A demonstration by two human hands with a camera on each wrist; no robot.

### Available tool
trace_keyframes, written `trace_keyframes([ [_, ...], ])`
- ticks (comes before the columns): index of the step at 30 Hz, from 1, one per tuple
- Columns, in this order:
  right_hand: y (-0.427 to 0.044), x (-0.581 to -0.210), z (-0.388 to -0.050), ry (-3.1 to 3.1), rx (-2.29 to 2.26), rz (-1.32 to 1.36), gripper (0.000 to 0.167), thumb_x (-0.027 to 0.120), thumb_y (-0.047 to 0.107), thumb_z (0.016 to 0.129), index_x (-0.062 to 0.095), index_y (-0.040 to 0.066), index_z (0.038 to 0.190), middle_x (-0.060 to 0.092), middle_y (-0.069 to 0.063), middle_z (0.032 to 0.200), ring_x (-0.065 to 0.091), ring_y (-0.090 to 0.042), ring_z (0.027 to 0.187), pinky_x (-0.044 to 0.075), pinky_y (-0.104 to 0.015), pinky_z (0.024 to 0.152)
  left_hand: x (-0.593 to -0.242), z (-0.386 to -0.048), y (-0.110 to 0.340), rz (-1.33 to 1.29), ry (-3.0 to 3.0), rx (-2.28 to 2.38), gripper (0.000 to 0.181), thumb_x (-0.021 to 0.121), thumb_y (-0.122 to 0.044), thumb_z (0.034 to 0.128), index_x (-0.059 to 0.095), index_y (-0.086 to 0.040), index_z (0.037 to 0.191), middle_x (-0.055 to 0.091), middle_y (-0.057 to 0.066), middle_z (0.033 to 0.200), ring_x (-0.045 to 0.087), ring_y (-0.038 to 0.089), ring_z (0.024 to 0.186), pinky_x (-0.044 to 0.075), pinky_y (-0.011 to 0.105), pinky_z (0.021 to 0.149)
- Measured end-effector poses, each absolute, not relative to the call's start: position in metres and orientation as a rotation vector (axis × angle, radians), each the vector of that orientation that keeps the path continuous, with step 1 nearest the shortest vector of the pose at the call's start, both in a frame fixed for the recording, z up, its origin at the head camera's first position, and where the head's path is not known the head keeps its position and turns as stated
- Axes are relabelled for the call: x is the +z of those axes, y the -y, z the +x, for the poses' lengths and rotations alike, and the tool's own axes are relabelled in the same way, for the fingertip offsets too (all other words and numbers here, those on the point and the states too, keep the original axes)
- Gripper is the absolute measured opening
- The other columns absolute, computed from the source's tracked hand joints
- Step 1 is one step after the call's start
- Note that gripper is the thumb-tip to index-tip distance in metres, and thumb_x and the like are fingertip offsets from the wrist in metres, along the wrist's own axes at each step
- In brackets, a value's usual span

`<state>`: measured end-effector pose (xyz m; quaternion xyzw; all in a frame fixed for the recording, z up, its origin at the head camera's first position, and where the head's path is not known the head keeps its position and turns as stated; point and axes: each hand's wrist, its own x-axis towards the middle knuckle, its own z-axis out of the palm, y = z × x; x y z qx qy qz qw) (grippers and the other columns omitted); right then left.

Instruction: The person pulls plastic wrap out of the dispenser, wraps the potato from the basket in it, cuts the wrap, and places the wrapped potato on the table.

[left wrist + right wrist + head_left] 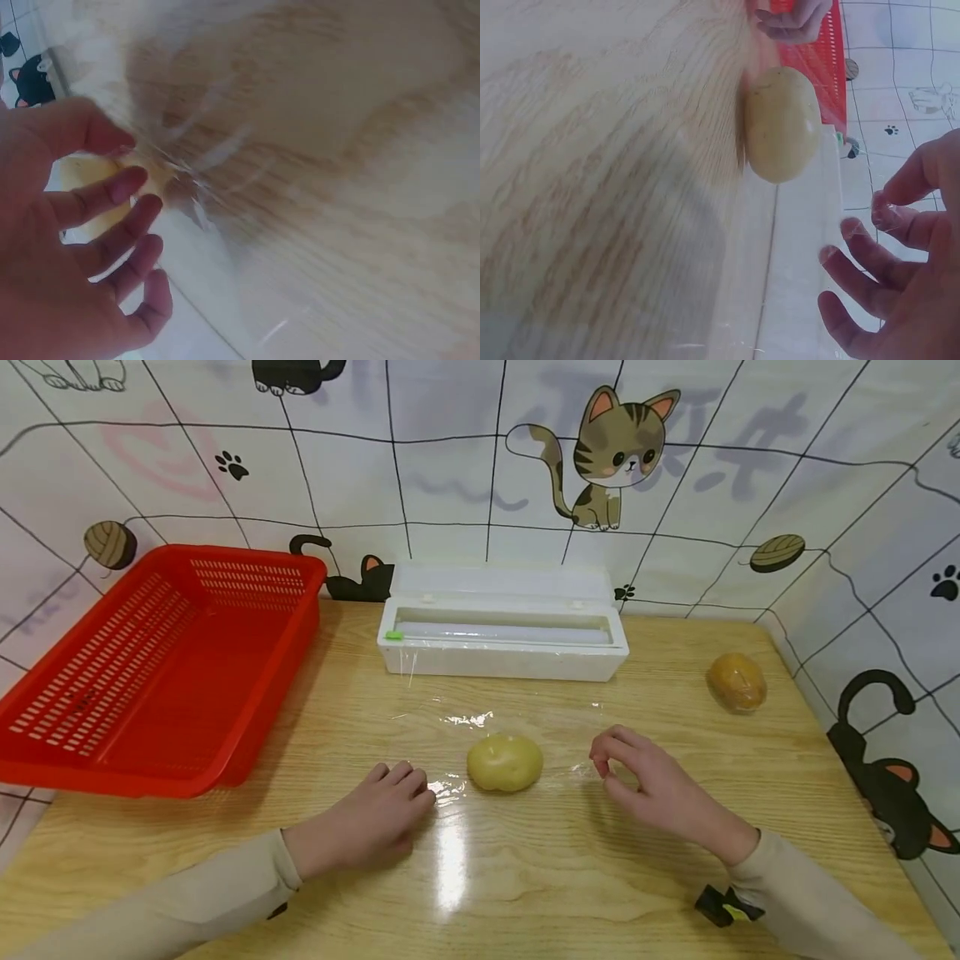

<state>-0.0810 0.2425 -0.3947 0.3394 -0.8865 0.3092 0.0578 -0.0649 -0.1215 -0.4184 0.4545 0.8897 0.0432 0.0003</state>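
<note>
A peeled-looking yellow potato lies on a sheet of clear cling film on the table. To its left, my left hand is low over the tabletop; in the left wrist view, film creases run from its thumb and forefinger, which pinch the edge. On the potato's other side, my right hand pinches film between thumb and forefinger, its other fingers spread in the right wrist view. Neither hand touches the potato. Most of the sheet's outline is too transparent to follow.
Behind the potato stands an open white dispenser box with a film roll and a green slider. A red plastic basket is at the left. A film-wrapped potato lies at the back right. Cat-print sheeting borders the table.
</note>
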Motion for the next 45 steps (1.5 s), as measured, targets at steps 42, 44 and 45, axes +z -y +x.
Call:
trace_keyframes([
  [42, -0.23, -0.432, -0.1, 2.758, 1.41, 0.443, 0.018, 0.049, -0.014, 0.09, 0.043, 0.003, 0.092, 0.035, -0.014, 0.088, 0.049, -0.016, 0.052, 0.049, -0.028, 0.042, -0.426, -0.142, 0.135, 0.801, -2.406, 1.208, 0.007, 0.051, 0.005, 0.096, 0.052, -0.001, 0.092, 0.055, -0.001, 0.057, 0.054, 0.012, 0.047, 0.048, 0.027, 0.047],
  [44, -0.228, -0.433, -0.1, 2.748, 1.3, 0.49, 0.023, 0.046, -0.017, 0.087, 0.044, 0.005, 0.086, 0.034, -0.014, 0.089, 0.049, -0.015, 0.054, 0.048, -0.025, 0.042, -0.426, -0.143, 0.134, 0.805, -2.435, 1.204, 0.01, 0.05, 0.007, 0.0954, 0.048, -0.003, 0.094, 0.056, 0.0, 0.057, 0.053, 0.013, 0.045, 0.047, 0.026, 0.045],
  [45, -0.227, -0.433, -0.1, 2.744, 1.247, 0.515, 0.025, 0.044, -0.019, 0.086, 0.045, 0.006, 0.083, 0.034, -0.014, 0.09, 0.05, -0.016, 0.059, 0.048, -0.024, 0.042, -0.425, -0.144, 0.133, 0.806, -2.447, 1.204, 0.013, 0.051, 0.007, 0.0951, 0.046, -0.004, 0.094, 0.056, 0.002, 0.059, 0.053, 0.012, 0.045, 0.047, 0.026, 0.044],
])
